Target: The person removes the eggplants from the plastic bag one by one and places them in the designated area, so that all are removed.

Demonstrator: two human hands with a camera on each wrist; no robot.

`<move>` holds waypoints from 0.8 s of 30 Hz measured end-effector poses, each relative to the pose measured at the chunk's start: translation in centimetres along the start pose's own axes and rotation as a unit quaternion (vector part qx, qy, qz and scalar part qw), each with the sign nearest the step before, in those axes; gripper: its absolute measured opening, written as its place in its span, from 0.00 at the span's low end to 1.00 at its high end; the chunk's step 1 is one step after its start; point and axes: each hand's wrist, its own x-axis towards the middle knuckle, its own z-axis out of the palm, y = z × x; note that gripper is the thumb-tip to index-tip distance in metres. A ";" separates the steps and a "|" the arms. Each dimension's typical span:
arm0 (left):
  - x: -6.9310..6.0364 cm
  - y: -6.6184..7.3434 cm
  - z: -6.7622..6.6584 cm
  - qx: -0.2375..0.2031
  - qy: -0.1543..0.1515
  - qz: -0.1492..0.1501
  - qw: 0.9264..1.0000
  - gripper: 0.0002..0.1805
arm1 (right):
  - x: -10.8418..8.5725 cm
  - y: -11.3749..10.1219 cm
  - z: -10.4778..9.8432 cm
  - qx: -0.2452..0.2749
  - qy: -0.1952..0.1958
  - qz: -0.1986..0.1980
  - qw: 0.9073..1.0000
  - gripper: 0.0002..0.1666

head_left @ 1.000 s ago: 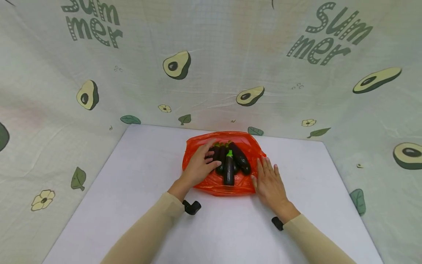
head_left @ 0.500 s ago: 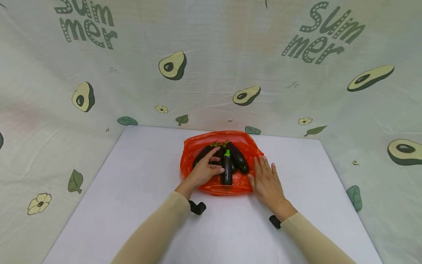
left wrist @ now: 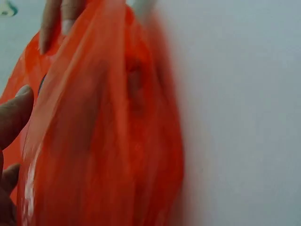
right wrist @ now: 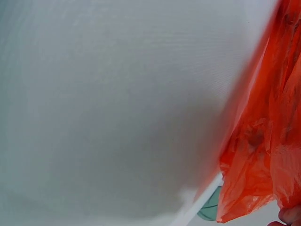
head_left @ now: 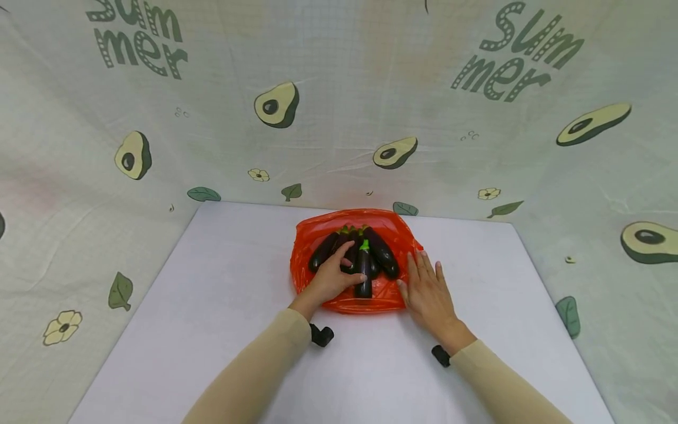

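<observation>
Several dark eggplants lie in an open red plastic bag [head_left: 302, 250]; one with a bright green stem [head_left: 364, 288] is at the front. My left hand [head_left: 327, 281] is over them, fingers spread and slightly bent, its thumb tip over the front eggplant; whether it touches is unclear. My right hand [head_left: 431, 300] rests against the bag's right side with straight fingers. Bag film [left wrist: 117, 141] fills much of the left wrist view, with fingers [left wrist: 14, 115] at the left edge. In the right wrist view the bag [right wrist: 287, 160] is at the right.
The bag stands on a white table [head_left: 238, 253], near its back edge. Behind and on both sides hangs a pale cloth [head_left: 328, 94] printed with avocados, leaves and lettering. A black strap piece [head_left: 322, 336] shows at my left wrist.
My left hand has moved right and slightly down, from the left eggplants to the front one, uncovering the leftmost. My right hand has hardly moved against the bag; the whole view has shifted slightly.
</observation>
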 end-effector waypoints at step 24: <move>0.4 0.8 0.0 -0.061 -0.011 0.002 0.998 0.58 | -0.3 0.4 -0.1 0.009 0.002 -0.004 1.000 0.44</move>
